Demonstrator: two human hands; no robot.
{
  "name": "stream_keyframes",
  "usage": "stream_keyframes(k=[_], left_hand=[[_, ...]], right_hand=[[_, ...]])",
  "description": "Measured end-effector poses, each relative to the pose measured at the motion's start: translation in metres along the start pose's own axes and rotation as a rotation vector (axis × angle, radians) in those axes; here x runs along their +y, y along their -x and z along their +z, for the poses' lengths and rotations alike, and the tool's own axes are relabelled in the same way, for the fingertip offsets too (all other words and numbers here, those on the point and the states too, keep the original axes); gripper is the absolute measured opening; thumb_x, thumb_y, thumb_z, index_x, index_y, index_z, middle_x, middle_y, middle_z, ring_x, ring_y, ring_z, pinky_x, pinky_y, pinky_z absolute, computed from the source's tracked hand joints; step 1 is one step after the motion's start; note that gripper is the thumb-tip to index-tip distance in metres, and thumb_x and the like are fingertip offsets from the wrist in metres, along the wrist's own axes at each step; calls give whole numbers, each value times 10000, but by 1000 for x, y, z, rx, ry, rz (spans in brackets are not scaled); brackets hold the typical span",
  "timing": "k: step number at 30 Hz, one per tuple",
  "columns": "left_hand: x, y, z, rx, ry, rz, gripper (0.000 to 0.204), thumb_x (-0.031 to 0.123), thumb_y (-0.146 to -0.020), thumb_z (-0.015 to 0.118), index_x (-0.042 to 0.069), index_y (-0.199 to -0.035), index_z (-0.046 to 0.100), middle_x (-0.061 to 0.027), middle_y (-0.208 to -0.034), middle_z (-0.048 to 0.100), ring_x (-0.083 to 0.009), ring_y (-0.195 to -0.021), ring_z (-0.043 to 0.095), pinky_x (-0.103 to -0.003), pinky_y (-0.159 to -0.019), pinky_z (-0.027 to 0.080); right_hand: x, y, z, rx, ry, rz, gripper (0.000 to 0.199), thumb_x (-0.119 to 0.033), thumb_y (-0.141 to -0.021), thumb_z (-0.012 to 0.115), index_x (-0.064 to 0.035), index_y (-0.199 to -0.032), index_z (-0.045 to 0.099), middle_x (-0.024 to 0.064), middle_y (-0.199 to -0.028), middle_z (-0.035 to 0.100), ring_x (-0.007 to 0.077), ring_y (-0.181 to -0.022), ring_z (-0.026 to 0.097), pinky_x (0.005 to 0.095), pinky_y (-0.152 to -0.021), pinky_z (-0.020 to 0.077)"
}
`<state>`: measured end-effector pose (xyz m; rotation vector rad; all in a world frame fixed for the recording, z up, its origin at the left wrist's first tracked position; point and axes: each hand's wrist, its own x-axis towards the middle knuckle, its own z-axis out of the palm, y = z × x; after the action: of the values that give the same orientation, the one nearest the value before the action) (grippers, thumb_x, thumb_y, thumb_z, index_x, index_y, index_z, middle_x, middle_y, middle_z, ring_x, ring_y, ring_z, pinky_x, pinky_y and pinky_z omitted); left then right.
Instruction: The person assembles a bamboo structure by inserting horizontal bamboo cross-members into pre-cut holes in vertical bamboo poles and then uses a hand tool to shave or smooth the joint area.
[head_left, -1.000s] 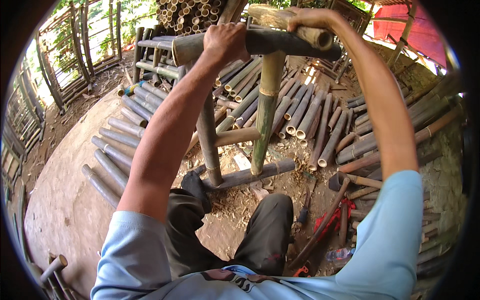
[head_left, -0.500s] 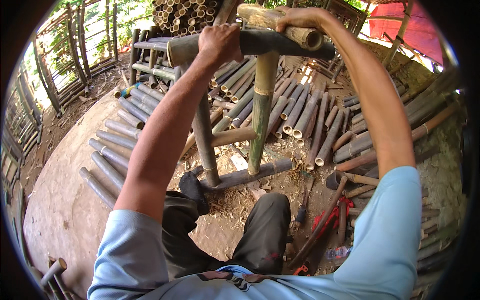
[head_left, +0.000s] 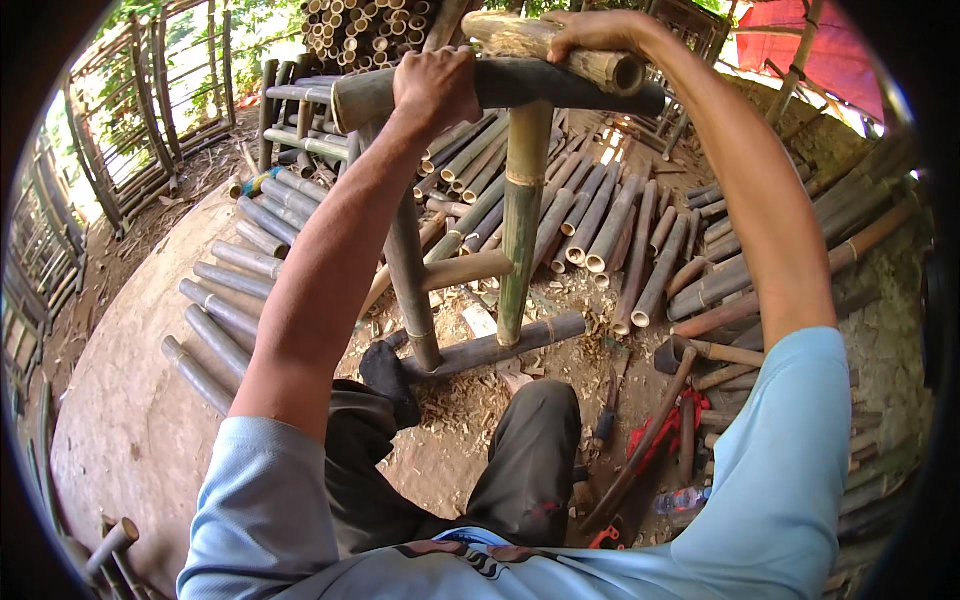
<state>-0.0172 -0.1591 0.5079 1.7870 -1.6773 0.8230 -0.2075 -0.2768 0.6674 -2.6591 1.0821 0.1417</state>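
Observation:
A bamboo frame stands in front of me, with two uprights, a short crossbar and a bottom rail on the ground. Across its top lies a thick dark bamboo rail. My left hand is closed around this rail, left of its middle. In my right hand is a short, thick bamboo piece with a frayed, pale side. That piece rests on or just above the rail's right half; I cannot tell whether they touch. Its open end points toward me.
Many cut bamboo lengths cover the ground behind the frame, and a row lies at left. Tools with handles, a red cloth and a plastic bottle are at lower right. A bamboo stack rises at the back.
The short bamboo piece and my right hand have shifted slightly left. The top rail has moved a little left too, with my left hand still around it.

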Motion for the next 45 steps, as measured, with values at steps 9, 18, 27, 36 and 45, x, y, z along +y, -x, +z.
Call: stream_keyframes(k=[9,18,27,36,45], left_hand=[[-18,14,14,11,-71,-2,543,317,-590,838,81,-1063,717,-135,-1043,747,-282,-993,734,-413,-855,597],[-7,9,1,34,-56,24,581,316,-591,848,73,-1094,691,-132,-1084,740,-281,-1032,720,-415,-873,588],[-5,11,4,44,-78,17,555,308,-597,825,97,-1084,662,-132,-1062,736,-288,-1038,715,-413,-898,577],[7,7,-21,9,-44,34,589,262,-614,836,73,-1129,624,-130,-1080,724,-291,-1060,702,-422,-915,554],[-40,54,-68,-43,743,-22,572,394,-747,852,18,-1145,688,-185,-1043,741,-270,-982,732,-403,-881,589]], right_hand=[[-36,29,36,327,-519,106,994,-146,-851,718,-207,-1647,126,309,-1108,638,191,-561,646,329,-442,538],[-30,23,-12,197,-103,-45,853,-239,-883,677,-75,-1595,236,242,-1278,592,252,-954,645,452,-836,560],[-28,16,1,60,158,59,1060,-306,-792,779,-136,-1643,170,203,-1698,56,298,-1395,445,485,-1207,327],[41,19,-2,391,354,-52,1134,-364,-684,806,-106,-1619,217,316,-1519,412,409,-1292,544,506,-1047,470],[87,207,240,811,-391,-87,976,-384,-843,789,-10,-1582,271,226,-1490,502,310,-1367,508,440,-1123,423]])
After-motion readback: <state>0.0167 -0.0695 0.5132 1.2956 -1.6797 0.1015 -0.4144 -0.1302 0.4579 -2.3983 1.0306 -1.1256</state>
